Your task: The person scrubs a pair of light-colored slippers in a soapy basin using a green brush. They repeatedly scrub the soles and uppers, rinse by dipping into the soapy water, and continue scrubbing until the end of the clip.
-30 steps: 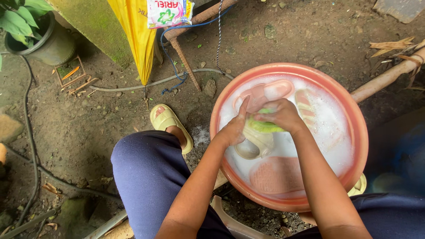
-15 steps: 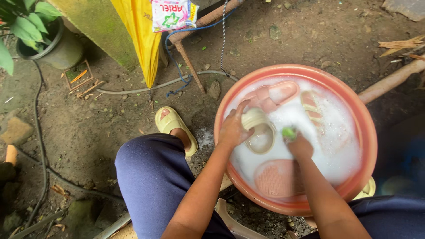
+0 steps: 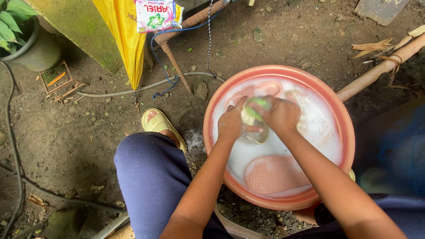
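Observation:
A round salmon-pink basin [image 3: 344,132] full of soapy white water sits on the dirt ground in front of me. My left hand [image 3: 231,123] grips a pale yellow slipper [image 3: 253,133] held half out of the suds. My right hand [image 3: 279,114] presses a green scrub brush [image 3: 257,103] against the slipper's upper part. A pink slipper [image 3: 274,173] floats sole-up near the basin's front, and another pink slipper [image 3: 261,90] lies at the far side. My knees in dark blue trousers frame the basin.
My left foot wears a yellow slipper [image 3: 158,123] on the dirt left of the basin. A yellow folded umbrella [image 3: 126,35], a detergent sachet [image 3: 157,14], a hose [image 3: 146,86], a potted plant [image 3: 26,40] and a bamboo pole [image 3: 380,68] lie around.
My right hand has come back from the basin's middle onto the yellow slipper with the brush. The view has shifted, so the basin sits further right.

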